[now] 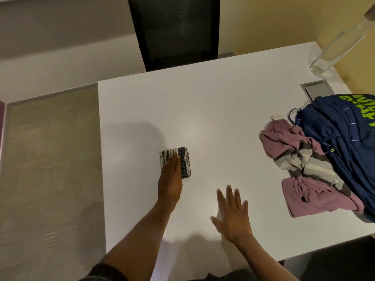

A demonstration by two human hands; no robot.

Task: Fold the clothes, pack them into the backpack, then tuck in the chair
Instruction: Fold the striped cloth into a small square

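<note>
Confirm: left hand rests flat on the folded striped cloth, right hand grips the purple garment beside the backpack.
The head view shows the right hand open over bare table, apart from the purple garment beside the backpack. The left hand does rest flat on the folded striped cloth.

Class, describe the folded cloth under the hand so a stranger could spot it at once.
On the white table, left of centre, the left hand rests flat on a small folded cloth. Unlike the loose pink and grey clothes by the blue backpack, it is a tidy, black-and-white striped block.
</note>
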